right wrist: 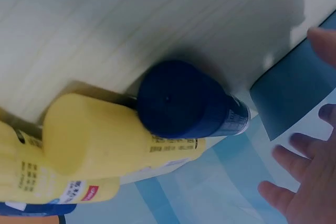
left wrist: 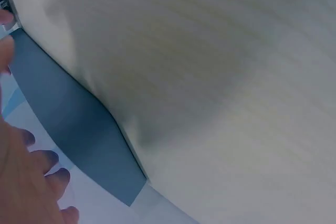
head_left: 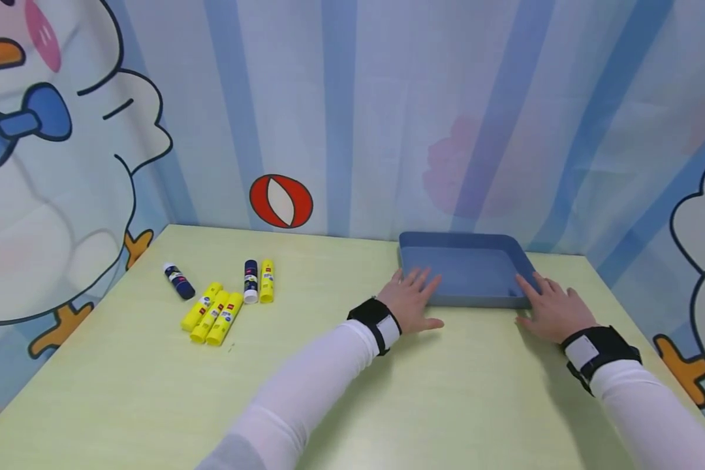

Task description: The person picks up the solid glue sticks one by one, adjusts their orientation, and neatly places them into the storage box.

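A shallow blue-grey tray (head_left: 467, 264) lies at the back right of the table. Over its left front corner my left hand (head_left: 410, 301) spreads its fingers, with the thumb pointing away to the right. My right hand (head_left: 557, 314) is at the right front corner, fingers extended toward the rim. Whether either hand presses on the tray is hard to tell. Both hands hold nothing. In the left wrist view the tray (left wrist: 73, 114) runs beside loosely spread fingers. The right wrist view has a yellow glue stick (right wrist: 94, 135) and a navy one (right wrist: 173, 100) close by.
At the left of the table lie three yellow glue sticks (head_left: 211, 314) side by side. Behind them is a lone navy glue stick (head_left: 179, 282). A navy glue stick (head_left: 250, 281) and a yellow one (head_left: 267, 281) form a pair. A printed curtain (head_left: 376, 130) borders the table's back.
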`<action>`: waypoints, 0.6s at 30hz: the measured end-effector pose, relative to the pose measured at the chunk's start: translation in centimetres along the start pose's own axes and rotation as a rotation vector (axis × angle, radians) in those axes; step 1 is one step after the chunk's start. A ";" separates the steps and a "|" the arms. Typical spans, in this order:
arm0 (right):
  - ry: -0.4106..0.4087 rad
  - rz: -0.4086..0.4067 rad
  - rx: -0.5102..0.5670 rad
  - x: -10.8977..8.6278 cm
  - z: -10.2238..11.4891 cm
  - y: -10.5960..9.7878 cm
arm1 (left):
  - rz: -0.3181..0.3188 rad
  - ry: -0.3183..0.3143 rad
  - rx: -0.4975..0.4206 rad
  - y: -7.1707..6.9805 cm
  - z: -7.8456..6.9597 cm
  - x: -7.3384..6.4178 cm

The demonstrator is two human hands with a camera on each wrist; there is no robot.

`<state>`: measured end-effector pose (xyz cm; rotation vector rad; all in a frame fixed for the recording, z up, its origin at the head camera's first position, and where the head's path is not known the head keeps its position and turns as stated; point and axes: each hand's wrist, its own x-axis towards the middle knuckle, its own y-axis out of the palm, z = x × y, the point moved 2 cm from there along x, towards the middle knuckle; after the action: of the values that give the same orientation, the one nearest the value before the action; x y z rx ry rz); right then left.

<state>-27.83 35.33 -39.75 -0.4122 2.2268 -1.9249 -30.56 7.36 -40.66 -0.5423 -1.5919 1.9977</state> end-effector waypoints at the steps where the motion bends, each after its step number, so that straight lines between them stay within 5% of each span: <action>1: -0.012 -0.011 -0.019 0.1 0.1 -0.1 | -0.004 0.005 0.017 0.0 -0.1 0.1; 9: -0.120 -0.093 -0.159 0.2 0.6 -0.7 | -0.097 0.055 0.065 -0.4 -0.6 0.3; 18: -0.164 -0.106 -0.124 0.7 1.7 -0.7 | -0.170 0.136 0.074 -0.3 0.1 -0.4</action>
<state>-27.89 33.43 -39.28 -0.6930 2.2650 -1.7349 -30.24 7.08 -40.39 -0.4863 -1.4273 1.8447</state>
